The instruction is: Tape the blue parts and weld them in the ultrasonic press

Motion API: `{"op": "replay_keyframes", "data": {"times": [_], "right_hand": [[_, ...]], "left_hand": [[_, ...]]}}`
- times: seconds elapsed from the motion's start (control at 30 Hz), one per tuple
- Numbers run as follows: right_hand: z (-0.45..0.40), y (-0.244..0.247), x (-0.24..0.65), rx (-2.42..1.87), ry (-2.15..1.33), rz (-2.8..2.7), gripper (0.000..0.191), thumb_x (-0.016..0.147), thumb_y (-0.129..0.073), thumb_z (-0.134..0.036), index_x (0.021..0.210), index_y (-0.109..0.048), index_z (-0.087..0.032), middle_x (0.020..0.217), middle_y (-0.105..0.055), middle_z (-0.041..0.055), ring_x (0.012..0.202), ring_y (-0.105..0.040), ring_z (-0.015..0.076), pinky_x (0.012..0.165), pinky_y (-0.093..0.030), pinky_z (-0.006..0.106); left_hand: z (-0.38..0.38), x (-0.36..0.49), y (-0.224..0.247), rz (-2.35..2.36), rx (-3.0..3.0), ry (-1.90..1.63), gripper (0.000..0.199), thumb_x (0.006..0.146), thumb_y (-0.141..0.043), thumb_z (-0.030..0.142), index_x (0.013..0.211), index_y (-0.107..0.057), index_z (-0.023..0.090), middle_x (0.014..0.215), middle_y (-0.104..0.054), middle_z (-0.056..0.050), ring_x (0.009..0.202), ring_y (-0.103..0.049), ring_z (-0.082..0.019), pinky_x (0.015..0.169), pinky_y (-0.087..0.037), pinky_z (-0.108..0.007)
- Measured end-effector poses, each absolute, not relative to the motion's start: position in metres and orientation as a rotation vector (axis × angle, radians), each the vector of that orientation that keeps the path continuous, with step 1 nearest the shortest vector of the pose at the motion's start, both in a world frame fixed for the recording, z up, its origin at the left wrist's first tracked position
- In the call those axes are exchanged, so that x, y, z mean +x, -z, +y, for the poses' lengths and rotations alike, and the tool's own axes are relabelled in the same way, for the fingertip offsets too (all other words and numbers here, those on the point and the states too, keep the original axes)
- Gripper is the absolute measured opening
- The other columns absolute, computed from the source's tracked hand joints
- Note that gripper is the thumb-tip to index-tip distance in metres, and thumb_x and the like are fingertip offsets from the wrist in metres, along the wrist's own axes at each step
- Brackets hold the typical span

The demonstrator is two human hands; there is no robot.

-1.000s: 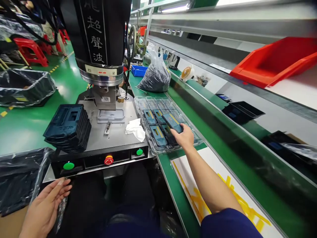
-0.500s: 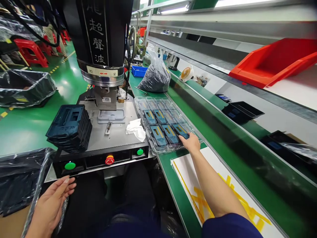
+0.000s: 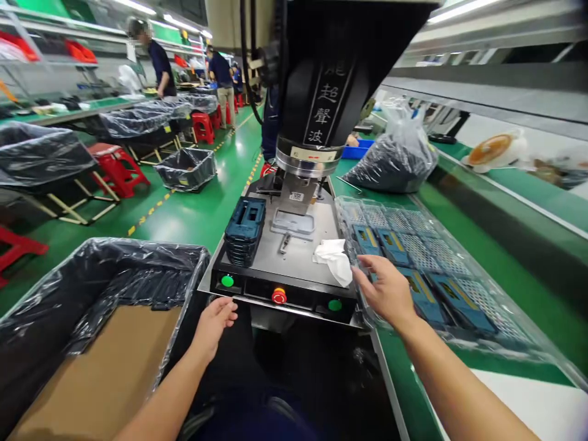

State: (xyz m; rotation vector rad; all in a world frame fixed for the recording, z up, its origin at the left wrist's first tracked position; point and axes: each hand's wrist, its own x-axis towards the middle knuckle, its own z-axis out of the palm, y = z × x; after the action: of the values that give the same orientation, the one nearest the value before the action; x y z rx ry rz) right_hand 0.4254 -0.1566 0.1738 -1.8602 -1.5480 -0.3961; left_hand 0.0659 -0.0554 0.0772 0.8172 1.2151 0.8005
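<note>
Blue panels [image 3: 475, 318] lie in a clear tray [image 3: 416, 251] on the green tabletop [image 3: 399, 361]; pockets presumably keep them apart. Right grip [image 3: 388, 291]: released, at tray edge beside machine [image 3: 294, 269]. Left grip [image 3: 215, 321]: released, loosely curled near green button [image 3: 227, 281].

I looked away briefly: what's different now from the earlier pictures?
The right hand has let go of the blue part, now lying in the clear tray, and moved left to the tray's left edge, near the white cloth. The view has swung left. The left hand is still empty by the machine; the dark stack and cloth stayed put.
</note>
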Motion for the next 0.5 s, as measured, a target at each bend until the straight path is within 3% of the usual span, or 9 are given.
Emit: {"op": "replay_keyframes", "data": {"times": [0.13,0.27,0.5], "right_hand": [[-0.115,-0.196,0.356,-1.592,0.123,-1.781,0.024,0.088,-0.055,-0.033,0.107,-0.061,-0.020,0.092,-0.067,0.0060,0.081,-0.064,0.0175,0.078,-0.053,0.033],[-0.082,-0.211,0.308,-1.450,-0.111,-1.909,0.035,0.089,-0.054,-0.030,0.122,-0.054,-0.020,0.093,-0.065,0.0052,0.077,-0.062,0.0155,0.076,-0.053,0.032],[-0.043,-0.223,0.275,-1.646,-0.155,-2.038,0.052,0.088,-0.056,-0.034,0.138,-0.044,-0.024,0.099,-0.061,0.0058,0.076,-0.060,0.0173,0.076,-0.051,0.034]], "left_hand": [[-0.062,0.064,-0.074,1.218,0.827,-0.787,0.055,0.058,-0.079,0.045,0.099,-0.062,0.012,0.089,-0.068,-0.008,0.066,-0.061,-0.012,0.059,-0.044,-0.024],[-0.066,0.061,-0.070,1.201,0.812,-0.797,0.053,0.058,-0.079,0.044,0.097,-0.061,0.012,0.085,-0.066,-0.007,0.064,-0.059,-0.012,0.058,-0.043,-0.025],[-0.068,0.055,-0.061,1.193,0.822,-0.800,0.049,0.061,-0.078,0.044,0.095,-0.060,0.013,0.082,-0.065,-0.005,0.063,-0.059,-0.012,0.057,-0.040,-0.025]]}}
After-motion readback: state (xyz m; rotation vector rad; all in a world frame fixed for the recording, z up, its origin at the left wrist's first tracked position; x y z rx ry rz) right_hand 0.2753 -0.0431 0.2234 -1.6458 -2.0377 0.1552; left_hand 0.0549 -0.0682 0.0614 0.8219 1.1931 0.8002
